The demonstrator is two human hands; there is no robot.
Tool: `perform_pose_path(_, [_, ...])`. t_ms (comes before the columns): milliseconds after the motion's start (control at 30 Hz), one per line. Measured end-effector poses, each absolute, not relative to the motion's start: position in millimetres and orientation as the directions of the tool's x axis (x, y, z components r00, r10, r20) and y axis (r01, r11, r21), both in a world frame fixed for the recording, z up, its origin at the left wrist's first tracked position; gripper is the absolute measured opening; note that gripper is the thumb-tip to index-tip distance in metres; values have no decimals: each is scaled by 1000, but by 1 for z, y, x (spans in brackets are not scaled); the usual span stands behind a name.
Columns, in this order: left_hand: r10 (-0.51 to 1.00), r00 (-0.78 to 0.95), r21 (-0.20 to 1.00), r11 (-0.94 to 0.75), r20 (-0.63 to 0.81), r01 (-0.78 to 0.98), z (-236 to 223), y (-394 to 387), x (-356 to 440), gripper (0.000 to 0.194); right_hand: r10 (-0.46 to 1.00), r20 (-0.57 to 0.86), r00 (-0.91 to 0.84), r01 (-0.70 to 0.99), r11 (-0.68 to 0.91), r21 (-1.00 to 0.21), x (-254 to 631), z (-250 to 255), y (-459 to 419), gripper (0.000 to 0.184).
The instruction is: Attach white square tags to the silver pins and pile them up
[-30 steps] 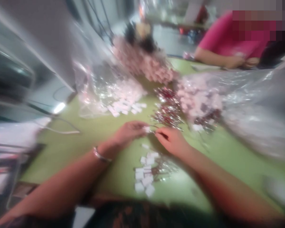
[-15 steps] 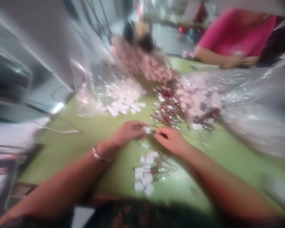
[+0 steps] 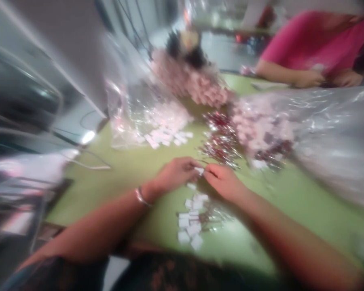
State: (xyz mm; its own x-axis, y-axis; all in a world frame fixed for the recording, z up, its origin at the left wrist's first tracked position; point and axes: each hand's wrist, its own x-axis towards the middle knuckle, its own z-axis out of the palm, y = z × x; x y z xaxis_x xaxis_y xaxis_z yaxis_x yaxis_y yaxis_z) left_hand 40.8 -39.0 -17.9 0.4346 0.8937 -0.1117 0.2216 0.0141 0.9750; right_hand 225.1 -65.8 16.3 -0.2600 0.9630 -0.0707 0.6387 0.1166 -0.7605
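The view is blurred. My left hand [image 3: 176, 176] and my right hand [image 3: 223, 182] meet fingertip to fingertip over a green table [image 3: 124, 169]. Between the pinched fingers of my left hand sits a small white tag [image 3: 199, 170]. My right hand's fingers are closed against the same spot, on something too small to make out. Just below the hands lies a small heap of finished white tags with shiny wires [image 3: 194, 220]. A silver bracelet [image 3: 142, 197] is on my left wrist.
Behind the hands lie a pile of red and silver wire pieces [image 3: 220, 141], loose white tags [image 3: 166, 137] spilling from a clear bag [image 3: 133, 109], and pink heaps [image 3: 197, 87]. A big clear plastic bag [image 3: 330, 133] fills the right. A person in a pink top [image 3: 309, 44] works at the far side.
Both hands have stayed pinched together at the white tag. The whole view has slid slightly to the right as my head moved.
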Motion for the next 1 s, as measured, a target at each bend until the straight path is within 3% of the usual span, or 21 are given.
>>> perform_pose_path(167, [900, 435, 913, -164, -17, 374, -1, -34, 33, 30, 958, 29, -286, 668, 221, -710, 229, 9, -66, 22])
perform_pose_path(267, [968, 226, 670, -239, 107, 703, 17, -18, 9, 40, 925, 32, -379, 710, 313, -630, 234, 9, -70, 23])
perform_pose_path(333, [988, 6, 438, -74, 155, 896, 24, -5, -9, 35, 876, -23, -481, 700, 368, -612, 236, 11, -74, 25])
perform_pose_path(400, [996, -23, 293, -4, 87, 956, 24, 7, -23, 26, 821, -82, -565, 672, 401, -622, 239, 14, -75, 24])
perform_pose_path(467, [1000, -14, 230, 7, 28, 973, 20, 15, -30, 20, 824, -81, -561, 687, 409, -601, 243, 16, -72, 21])
perform_pose_path(600, [998, 29, 270, -41, 49, 962, 6, 18, -34, 25, 908, 54, -415, 839, 405, -364, 250, 12, -55, 19])
perform_pose_path(700, [993, 102, 287, -113, 53, 951, -1, 16, -34, 32, 912, 68, -404, 895, 409, -177, 250, 5, -47, 17])
perform_pose_path(867, [972, 221, 268, -234, 76, 935, -6, 9, -24, 30, 945, 86, -316, 941, 324, -95, 242, 2, -47, 20])
perform_pose_path(1000, [972, 208, 387, -234, 108, 892, -4, 4, -11, 23, 957, 72, -280, 958, 283, -33, 238, 0, -44, 21])
